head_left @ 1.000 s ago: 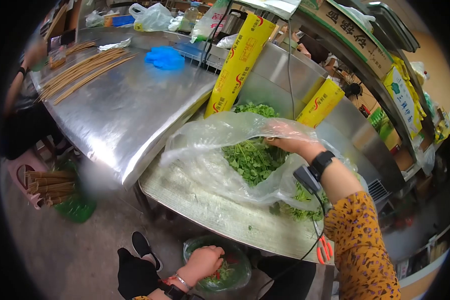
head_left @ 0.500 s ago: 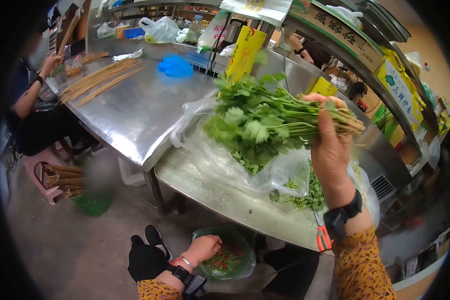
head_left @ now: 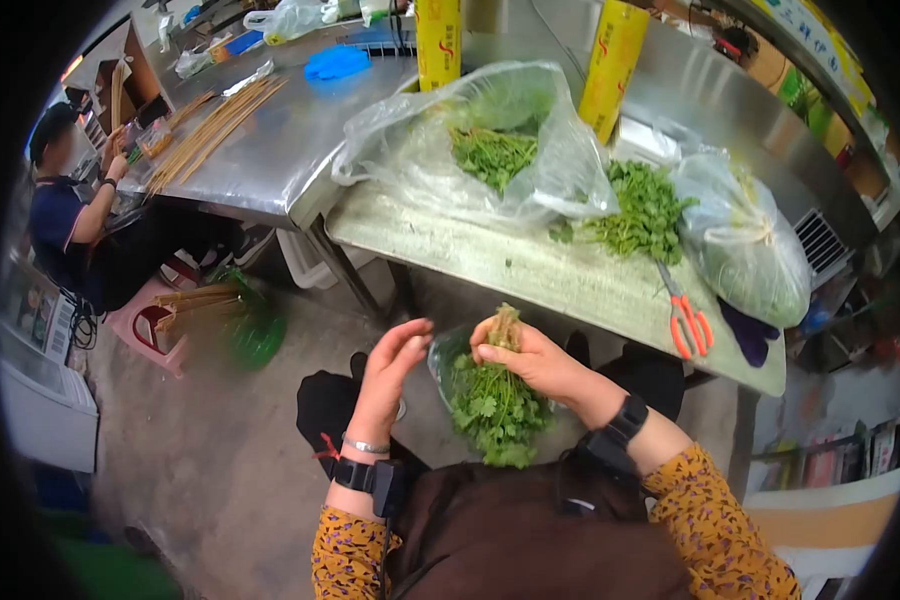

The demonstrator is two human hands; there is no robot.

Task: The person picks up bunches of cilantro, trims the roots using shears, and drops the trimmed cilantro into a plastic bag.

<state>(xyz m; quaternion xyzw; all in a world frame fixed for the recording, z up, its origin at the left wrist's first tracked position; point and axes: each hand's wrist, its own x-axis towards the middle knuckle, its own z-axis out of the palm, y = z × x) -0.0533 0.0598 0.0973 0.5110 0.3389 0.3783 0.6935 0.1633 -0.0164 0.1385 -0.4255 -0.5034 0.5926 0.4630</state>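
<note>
My right hand (head_left: pixel 532 358) is closed around the stem end of a bunch of cilantro (head_left: pixel 500 412), whose leaves hang down above a lined bin (head_left: pixel 446 362). To its left, my left hand (head_left: pixel 392 372) is raised with fingers apart and touches nothing. On the work table (head_left: pixel 420 235) lies an open clear plastic bag (head_left: pixel 390 130) with greens (head_left: pixel 495 155) inside. Another pile of cilantro (head_left: pixel 642 212) sits beside that bag. Scissors with orange handles (head_left: pixel 688 325) rest near the table's front edge.
A tied bag (head_left: pixel 750 245) and a dark purple cloth (head_left: pixel 748 332) stand at the right. Two yellow boxes (head_left: pixel 438 45) are behind. Wooden skewers (head_left: pixel 215 130) and a blue bag (head_left: pixel 337 62) lie on the left table. A seated person (head_left: pixel 65 215) is beyond a pink stool (head_left: pixel 150 320).
My right hand has lowered the cilantro from above the table to over the bin, stems now upward. My left hand has risen out of the bin. The view has tilted down.
</note>
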